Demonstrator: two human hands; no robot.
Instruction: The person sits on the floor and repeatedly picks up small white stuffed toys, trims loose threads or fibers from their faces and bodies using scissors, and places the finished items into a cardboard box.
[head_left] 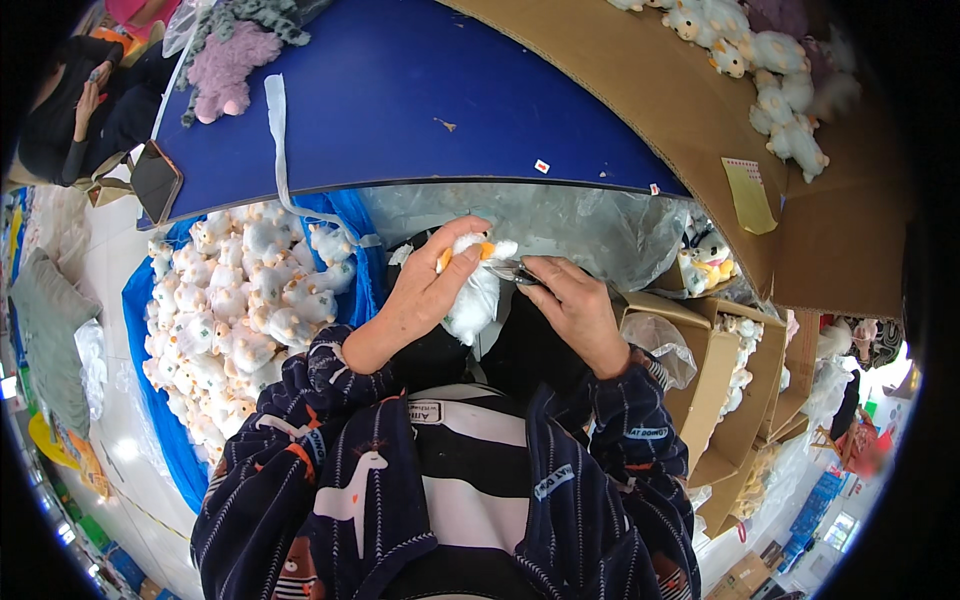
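My left hand point(425, 285) is closed around a small white plush toy point(472, 305) with orange patches at its head, held up over my lap. In my right hand point(578, 305) is a small metal hand tool with dark handles point(515, 272), which looks like thread snips. Its tip meets the toy's head near the orange part, though my fingers hide much of the handles. The toy's body hangs down below my left fingers.
Left of my knees, a blue bag point(140, 310) is heaped with white plush toys point(235, 310). Ahead lies a blue table point(400, 100) with a purple plush point(232, 68) and a phone point(158, 180). Cardboard point(600, 75) and open boxes point(712, 385) stand right. Another person point(75, 100) sits far left.
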